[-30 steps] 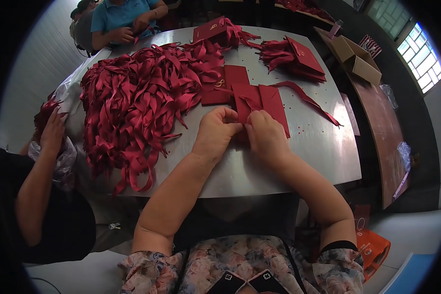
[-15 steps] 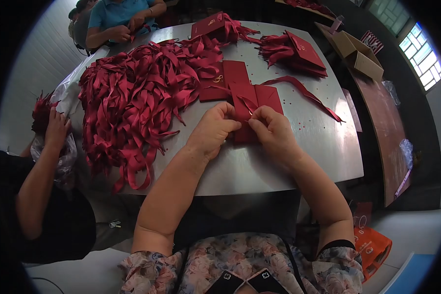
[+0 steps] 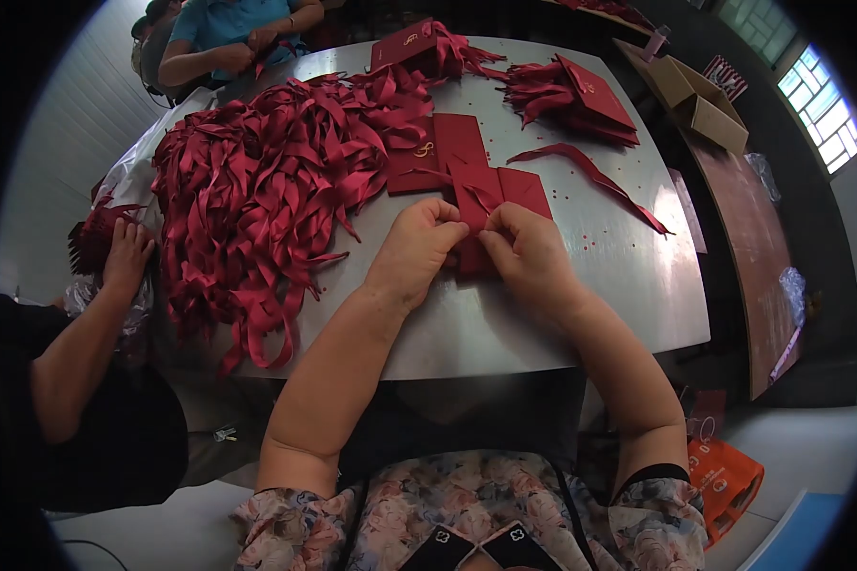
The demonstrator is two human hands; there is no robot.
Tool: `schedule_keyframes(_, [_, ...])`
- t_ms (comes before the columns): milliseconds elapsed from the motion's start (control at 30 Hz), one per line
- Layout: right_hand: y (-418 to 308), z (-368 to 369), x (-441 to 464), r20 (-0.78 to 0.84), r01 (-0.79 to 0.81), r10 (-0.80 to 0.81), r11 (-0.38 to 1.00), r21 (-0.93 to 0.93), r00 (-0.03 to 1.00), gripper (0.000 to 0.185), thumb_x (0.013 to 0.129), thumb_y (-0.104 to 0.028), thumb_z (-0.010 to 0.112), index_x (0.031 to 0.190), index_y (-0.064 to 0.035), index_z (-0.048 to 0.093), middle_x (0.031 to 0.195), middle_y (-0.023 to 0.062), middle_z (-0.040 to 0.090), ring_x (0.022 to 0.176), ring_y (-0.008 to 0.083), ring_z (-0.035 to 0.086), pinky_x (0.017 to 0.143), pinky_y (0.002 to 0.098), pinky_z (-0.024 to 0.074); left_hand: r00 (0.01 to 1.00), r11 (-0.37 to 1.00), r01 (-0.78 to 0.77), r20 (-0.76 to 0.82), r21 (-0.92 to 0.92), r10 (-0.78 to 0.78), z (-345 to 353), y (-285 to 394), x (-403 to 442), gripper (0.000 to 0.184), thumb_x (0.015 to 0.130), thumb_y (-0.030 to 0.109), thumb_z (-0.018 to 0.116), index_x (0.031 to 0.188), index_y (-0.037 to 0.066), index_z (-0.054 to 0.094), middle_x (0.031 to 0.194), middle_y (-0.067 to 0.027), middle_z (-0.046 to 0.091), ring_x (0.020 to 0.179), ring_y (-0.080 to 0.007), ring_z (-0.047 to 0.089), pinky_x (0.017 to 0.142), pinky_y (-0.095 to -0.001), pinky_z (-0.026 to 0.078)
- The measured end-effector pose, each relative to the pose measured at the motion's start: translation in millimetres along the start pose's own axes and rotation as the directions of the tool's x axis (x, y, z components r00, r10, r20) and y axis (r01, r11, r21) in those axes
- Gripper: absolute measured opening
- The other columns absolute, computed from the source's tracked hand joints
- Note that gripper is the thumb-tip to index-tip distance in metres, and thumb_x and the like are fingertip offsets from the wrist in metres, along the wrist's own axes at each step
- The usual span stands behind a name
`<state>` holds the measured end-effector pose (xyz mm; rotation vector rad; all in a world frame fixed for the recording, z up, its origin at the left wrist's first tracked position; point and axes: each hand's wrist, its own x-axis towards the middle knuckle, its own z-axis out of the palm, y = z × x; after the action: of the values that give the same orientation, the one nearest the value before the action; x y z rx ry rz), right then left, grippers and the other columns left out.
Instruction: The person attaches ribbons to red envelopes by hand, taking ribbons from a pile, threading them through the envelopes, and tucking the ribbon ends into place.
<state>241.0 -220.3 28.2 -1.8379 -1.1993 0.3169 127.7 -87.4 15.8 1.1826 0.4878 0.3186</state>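
Note:
On the steel table in front of me lies a dark red paper bag, partly under my hands. A red ribbon shows on it just above my fingertips. My left hand is closed in a pinch at the bag's left side. Opposite it, close by, my right hand pinches with thumb and forefinger. The ribbon ends between the fingers are mostly hidden. Beyond my left hand lies another red bag with a gold logo.
A large heap of red ribbons covers the table's left side. Finished-looking bags with ribbons lie at the far right. A loose ribbon lies right of my hands. One person's hand is at left, another person sits opposite.
My fingertips have shifted slightly, still close together over the bag. The person at left has moved a hand and a dark red bundle a little right and down.

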Motion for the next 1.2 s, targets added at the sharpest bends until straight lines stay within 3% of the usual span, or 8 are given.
schedule_keyframes(167, [-1,2,2,-0.057,0.220,-0.241,0.943,-0.251,0.969,0.008,0.084,-0.006,0.063,0.084,-0.0005,0.056,0.077,0.0175,0.060,0.070,0.0339,0.059,0.064,0.0418,0.0470,0.998,0.996,-0.054,-0.025,0.075,0.056,1,-2,0,0.005,0.087,0.006,0.061,0.091,0.006,0.059,0.085,0.0008,0.061,0.072,-0.0071,0.055,0.064,-0.0221,0.044])
schedule_keyframes(400, [-10,6,13,0.043,0.170,-0.167,0.892,-0.420,0.985,0.009,0.085,-0.009,0.062,0.085,0.0002,0.059,0.080,0.0205,0.061,0.077,0.0389,0.061,0.068,0.0434,0.0489,0.990,0.987,-0.140,0.010,0.079,0.140,1,7,-5,0.012,0.084,-0.001,0.060,0.096,0.003,0.062,0.086,-0.0006,0.063,0.073,-0.0083,0.059,0.065,-0.0220,0.047])
schedule_keyframes(667, [4,-14,-1,0.108,-0.186,0.169,0.967,0.176,0.980,0.014,0.090,-0.011,0.065,0.093,0.0020,0.068,0.067,0.0010,0.060,0.062,0.0061,0.055,0.057,0.0250,0.0452,0.988,0.988,-0.031,0.154,0.151,0.007,2,11,-7,0.021,0.082,-0.003,0.059,0.102,0.004,0.062,0.084,-0.0009,0.065,0.072,-0.0091,0.060,0.062,-0.0231,0.049])
schedule_keyframes(900, [2,-25,-7,0.020,-0.054,0.052,0.989,0.138,0.998,0.015,0.091,-0.013,0.066,0.094,0.0022,0.068,0.077,0.0020,0.062,0.072,0.0085,0.058,0.064,0.0240,0.0472,0.987,0.994,-0.032,0.158,0.103,0.015,3,3,-2,0.021,0.081,-0.003,0.060,0.100,0.003,0.066,0.087,-0.0010,0.067,0.074,-0.0081,0.061,0.065,-0.0219,0.049])
schedule_keyframes(967, [0,-42,1,-0.207,0.159,-0.126,0.975,0.152,0.970,0.016,0.091,-0.013,0.066,0.096,0.0022,0.068,0.087,0.0043,0.063,0.082,0.0108,0.060,0.070,0.0254,0.0480,0.988,0.998,-0.023,0.154,0.059,0.013,3,1,0,0.020,0.082,-0.003,0.060,0.100,0.002,0.067,0.087,-0.0014,0.067,0.073,-0.0080,0.061,0.066,-0.0217,0.049])
schedule_keyframes(1033, [9,-54,9,-0.275,0.154,-0.113,0.979,0.132,0.955,0.017,0.092,-0.012,0.065,0.101,0.0017,0.068,0.095,0.0080,0.064,0.088,0.0148,0.061,0.075,0.0271,0.0487,0.990,0.988,-0.057,0.139,0.143,0.037,5,1,0,0.019,0.083,-0.003,0.058,0.099,0.000,0.068,0.088,-0.0018,0.067,0.072,-0.0080,0.060,0.066,-0.0217,0.048])
schedule_keyframes(1100, [18,-61,16,-0.177,0.018,-0.048,0.986,-0.168,0.983,0.021,0.092,-0.015,0.065,0.104,0.0018,0.067,0.097,0.0105,0.064,0.088,0.0179,0.063,0.077,0.0289,0.0499,0.988,0.987,-0.066,0.150,0.149,0.043,3,0,1,0.018,0.083,-0.003,0.058,0.099,0.000,0.068,0.087,-0.0019,0.067,0.073,-0.0079,0.060,0.066,-0.0220,0.048])
schedule_keyframes(1200, [41,-56,21,-0.198,-0.038,0.015,0.993,-0.111,0.980,0.025,0.090,-0.018,0.066,0.105,0.0019,0.066,0.096,0.0119,0.063,0.088,0.0201,0.063,0.076,0.0319,0.0506,0.987,0.981,-0.077,0.153,0.177,0.050,4,1,0,0.017,0.085,-0.002,0.057,0.097,-0.002,0.068,0.087,-0.0014,0.067,0.074,-0.0079,0.059,0.067,-0.0227,0.048])
